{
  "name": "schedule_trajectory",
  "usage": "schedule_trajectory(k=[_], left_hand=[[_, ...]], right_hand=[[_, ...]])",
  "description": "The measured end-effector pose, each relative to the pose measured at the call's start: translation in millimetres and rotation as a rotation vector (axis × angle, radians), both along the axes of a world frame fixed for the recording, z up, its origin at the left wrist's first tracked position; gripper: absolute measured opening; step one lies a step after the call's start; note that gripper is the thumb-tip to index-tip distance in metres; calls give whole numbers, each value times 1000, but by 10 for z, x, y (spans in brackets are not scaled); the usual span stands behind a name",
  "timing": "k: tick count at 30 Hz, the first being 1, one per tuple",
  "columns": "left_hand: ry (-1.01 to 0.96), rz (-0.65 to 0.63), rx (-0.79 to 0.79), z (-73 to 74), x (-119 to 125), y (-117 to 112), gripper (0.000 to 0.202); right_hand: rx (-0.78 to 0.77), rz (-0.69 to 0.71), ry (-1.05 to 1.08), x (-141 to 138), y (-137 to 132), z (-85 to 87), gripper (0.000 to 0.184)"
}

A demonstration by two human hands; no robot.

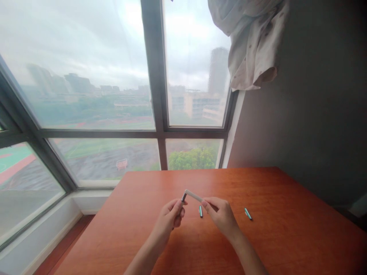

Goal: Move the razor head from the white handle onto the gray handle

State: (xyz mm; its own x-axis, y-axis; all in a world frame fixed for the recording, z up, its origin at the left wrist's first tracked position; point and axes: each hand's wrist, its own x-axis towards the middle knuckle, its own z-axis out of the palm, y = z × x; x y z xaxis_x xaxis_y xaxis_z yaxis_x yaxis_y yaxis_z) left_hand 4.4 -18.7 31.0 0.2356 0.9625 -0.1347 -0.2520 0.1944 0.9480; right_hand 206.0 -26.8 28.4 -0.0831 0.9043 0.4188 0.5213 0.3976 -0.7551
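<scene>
The left hand (172, 215) has its grip closed on the dark end of a slim white pen-like stick (193, 196). The right hand (219, 214) pinches the other end, holding it above the reddish wooden desk (286, 236). One small teal piece (200, 211) lies between the hands, and a second teal piece (248, 213) lies right of them.

Behind the reddish wooden table (286, 236), a big dark-framed window (156, 95) with grey, hazy daylight. Right of the table, a dark wall (321, 114); above its far right corner, a bunched pale curtain (252, 42); left, reddish floor (69, 244).
</scene>
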Motion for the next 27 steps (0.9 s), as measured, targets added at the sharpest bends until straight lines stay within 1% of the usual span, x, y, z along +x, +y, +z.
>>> schedule_trajectory(k=[4,9,16,22,27], left_hand=[[-129,-12,-128,67,-12,-34,40],[-194,-16,-185,126,-16,-62,34],[-248,-71,-193,110,10,-82,31],[-268,-49,-145,88,13,-61,33],[-266,-103,-186,57,17,-76,30]], right_hand=[[-9,-55,-4,21,17,-13,40],[-21,-67,16,10,16,-6,44],[-18,-44,-1,-7,25,-37,43],[-12,-77,8,7,24,-30,44],[-14,-44,-22,-12,18,-33,46]])
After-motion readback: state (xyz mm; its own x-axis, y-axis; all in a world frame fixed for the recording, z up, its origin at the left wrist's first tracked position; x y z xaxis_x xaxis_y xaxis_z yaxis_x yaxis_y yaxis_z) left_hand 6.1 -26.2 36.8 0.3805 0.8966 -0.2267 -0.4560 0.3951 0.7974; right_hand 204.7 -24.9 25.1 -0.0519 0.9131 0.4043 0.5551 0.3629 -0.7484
